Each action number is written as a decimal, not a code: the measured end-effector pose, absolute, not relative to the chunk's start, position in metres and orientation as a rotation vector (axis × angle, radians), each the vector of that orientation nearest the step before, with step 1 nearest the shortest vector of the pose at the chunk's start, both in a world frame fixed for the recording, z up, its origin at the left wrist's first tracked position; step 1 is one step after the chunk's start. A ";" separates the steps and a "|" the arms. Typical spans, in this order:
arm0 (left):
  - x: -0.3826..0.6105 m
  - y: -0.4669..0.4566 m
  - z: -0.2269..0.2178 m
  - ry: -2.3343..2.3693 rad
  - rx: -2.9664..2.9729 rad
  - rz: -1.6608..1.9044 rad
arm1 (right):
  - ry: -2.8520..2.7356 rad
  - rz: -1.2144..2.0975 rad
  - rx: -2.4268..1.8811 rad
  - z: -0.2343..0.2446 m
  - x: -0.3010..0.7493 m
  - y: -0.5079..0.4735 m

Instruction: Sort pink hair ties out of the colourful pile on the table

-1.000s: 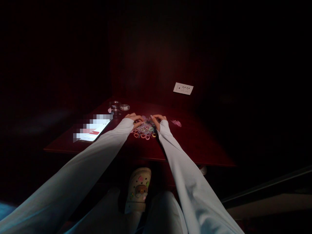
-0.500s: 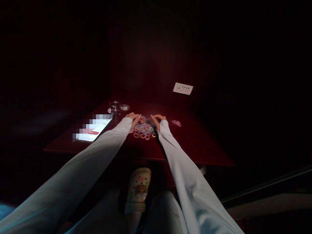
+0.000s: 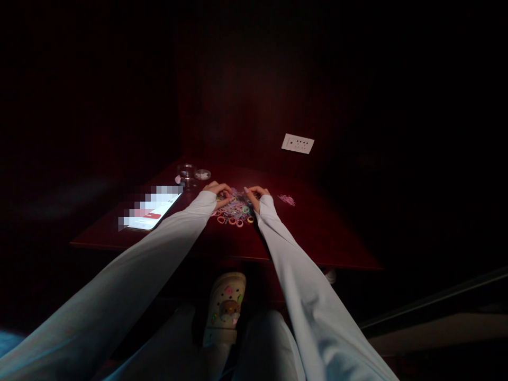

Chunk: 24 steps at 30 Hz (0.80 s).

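Note:
A heap of small coloured rubber bands point(image 3: 235, 210) lies on a dark red table point(image 3: 301, 238). My left hand point(image 3: 219, 192) rests at the heap's left edge with its fingers curled, pinching among the bands. My right hand point(image 3: 256, 194) sits at the heap's right edge, fingers bent down into the bands. What either hand grips is too small and dark to make out. Both arms wear long pale sleeves.
A lit phone point(image 3: 153, 212) lies at the table's left. A small clear jar point(image 3: 187, 174) and its lid point(image 3: 202, 174) stand behind my left hand. A small pink cluster of bands point(image 3: 287, 200) lies to the right. A white wall socket point(image 3: 297, 143) sits behind. My shoe point(image 3: 224, 307) shows below the table.
My left hand's fingers have shifted slightly at the heap's edge, curling in over the bands. My right hand has stayed almost still.

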State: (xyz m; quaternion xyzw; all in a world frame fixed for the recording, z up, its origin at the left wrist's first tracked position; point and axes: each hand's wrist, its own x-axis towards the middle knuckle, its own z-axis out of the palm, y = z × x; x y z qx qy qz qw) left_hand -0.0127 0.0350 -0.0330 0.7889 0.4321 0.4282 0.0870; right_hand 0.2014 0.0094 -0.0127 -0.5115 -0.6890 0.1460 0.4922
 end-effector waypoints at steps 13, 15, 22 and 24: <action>-0.011 0.022 -0.027 1.323 2.439 1.194 | -1.223 -0.105 -1.863 0.001 0.298 0.015; -0.012 0.021 -0.025 1.320 2.455 1.166 | -1.156 -0.130 -1.965 0.001 0.320 0.015; -0.013 0.023 -0.028 1.301 2.464 1.183 | -1.181 -0.063 -2.061 -0.004 0.338 0.021; -0.013 0.023 -0.030 1.290 2.466 1.192 | -1.134 -0.100 -2.040 -0.007 0.337 0.023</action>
